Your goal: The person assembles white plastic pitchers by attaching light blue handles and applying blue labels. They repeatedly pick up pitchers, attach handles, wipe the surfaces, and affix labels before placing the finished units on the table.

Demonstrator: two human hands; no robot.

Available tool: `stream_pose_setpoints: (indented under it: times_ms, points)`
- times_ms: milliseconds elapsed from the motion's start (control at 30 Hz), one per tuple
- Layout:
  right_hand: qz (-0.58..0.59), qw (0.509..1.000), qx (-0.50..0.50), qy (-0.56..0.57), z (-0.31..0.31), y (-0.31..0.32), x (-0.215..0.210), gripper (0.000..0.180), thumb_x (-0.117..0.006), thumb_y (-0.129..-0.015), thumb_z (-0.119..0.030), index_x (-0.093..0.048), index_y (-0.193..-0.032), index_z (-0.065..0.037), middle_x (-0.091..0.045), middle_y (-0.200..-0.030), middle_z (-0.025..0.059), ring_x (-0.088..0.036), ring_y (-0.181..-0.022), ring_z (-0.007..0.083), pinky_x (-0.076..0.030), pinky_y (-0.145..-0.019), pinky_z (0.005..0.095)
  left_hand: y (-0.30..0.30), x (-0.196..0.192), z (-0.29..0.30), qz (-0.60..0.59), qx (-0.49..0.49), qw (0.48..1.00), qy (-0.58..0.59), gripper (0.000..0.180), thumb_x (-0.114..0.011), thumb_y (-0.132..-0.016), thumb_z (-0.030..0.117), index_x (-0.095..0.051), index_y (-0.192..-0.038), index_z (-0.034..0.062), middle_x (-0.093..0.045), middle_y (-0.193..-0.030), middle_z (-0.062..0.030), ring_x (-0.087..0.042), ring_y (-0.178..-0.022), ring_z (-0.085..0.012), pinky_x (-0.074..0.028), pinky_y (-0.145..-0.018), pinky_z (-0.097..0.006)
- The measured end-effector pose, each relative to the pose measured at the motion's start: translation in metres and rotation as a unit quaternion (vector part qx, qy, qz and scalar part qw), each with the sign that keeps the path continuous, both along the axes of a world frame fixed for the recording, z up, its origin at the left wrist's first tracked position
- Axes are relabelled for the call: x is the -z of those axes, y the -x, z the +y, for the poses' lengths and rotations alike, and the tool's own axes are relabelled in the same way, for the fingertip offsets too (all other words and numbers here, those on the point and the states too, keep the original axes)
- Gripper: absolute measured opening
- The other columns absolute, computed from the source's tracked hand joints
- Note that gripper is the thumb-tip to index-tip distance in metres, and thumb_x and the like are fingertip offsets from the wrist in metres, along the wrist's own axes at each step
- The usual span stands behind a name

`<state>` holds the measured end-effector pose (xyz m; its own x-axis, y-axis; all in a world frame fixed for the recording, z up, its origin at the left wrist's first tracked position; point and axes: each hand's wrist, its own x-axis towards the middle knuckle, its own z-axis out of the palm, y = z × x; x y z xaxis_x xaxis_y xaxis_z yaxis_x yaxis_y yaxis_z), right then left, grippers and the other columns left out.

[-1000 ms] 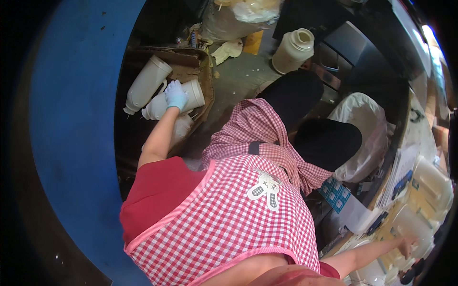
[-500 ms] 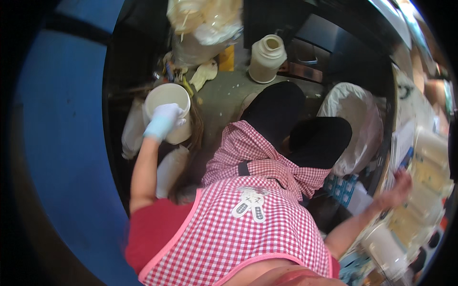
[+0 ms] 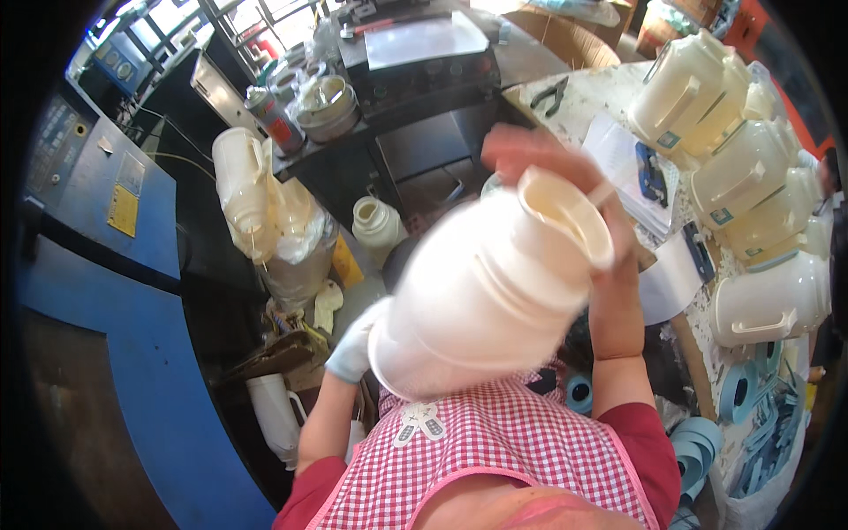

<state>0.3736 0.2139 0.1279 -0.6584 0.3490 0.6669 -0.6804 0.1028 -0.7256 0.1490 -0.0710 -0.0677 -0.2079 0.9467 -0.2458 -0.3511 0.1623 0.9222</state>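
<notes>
A large white plastic jug (image 3: 486,291) is held up in front of my apron, tilted with its open mouth toward the upper right. It is smeared by motion. My left hand (image 3: 358,344), in a pale glove, grips it at the base; its fingertips are hidden behind the jug. Beside the mouth is my bare right hand (image 3: 539,155), reaching across behind the rim. Its fingers are blurred, and whether they grip the jug does not show.
Several cream jugs (image 3: 751,168) with handles line the worktable at right, near papers (image 3: 618,168) and pliers (image 3: 552,95). Light-blue plastic rings (image 3: 698,446) lie at lower right. A blue machine cabinet (image 3: 115,327) stands at left. Tins (image 3: 327,110) sit on a dark bench ahead.
My left hand has come up from the white container at lower left, and a white jug is now raised before me. My right hand has moved from the table to its mouth. The view has lifted.
</notes>
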Motion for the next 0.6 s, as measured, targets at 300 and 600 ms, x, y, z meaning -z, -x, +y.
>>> stream_pose_setpoints:
  times_ms: [300, 600]
  points:
    - [-0.337, 0.773, 0.433, -0.318, -0.056, -0.05, -0.036, 0.072, -0.079, -0.091, -0.043, -0.056, -0.148, -0.005, -0.067, -0.129, 0.022, -0.073, -0.102, 0.0379, -0.059, -0.086, 0.0423, -0.051, -0.163, 0.144, 0.133, 0.103, 0.962, -0.213, 0.056, -0.045, -0.113, 0.039, -0.051, -0.15, -0.0026, -0.066, -0.139, -0.0179, -0.061, -0.13, -0.0273, -0.045, -0.113, -0.038]
    - [-0.199, 0.807, 0.394, -0.392, -0.031, -0.017, -0.014, 0.02, -0.073, -0.093, -0.025, -0.07, -0.103, -0.008, -0.07, -0.112, 0.015, -0.065, -0.102, 0.0342, -0.045, -0.093, 0.0433, -0.067, -0.134, 0.184, 0.089, 0.055, 0.948, -0.3, 0.071, -0.029, -0.115, 0.052, -0.056, -0.144, -0.0069, -0.066, -0.137, -0.0133, -0.06, -0.127, -0.0206, -0.043, -0.113, -0.036]
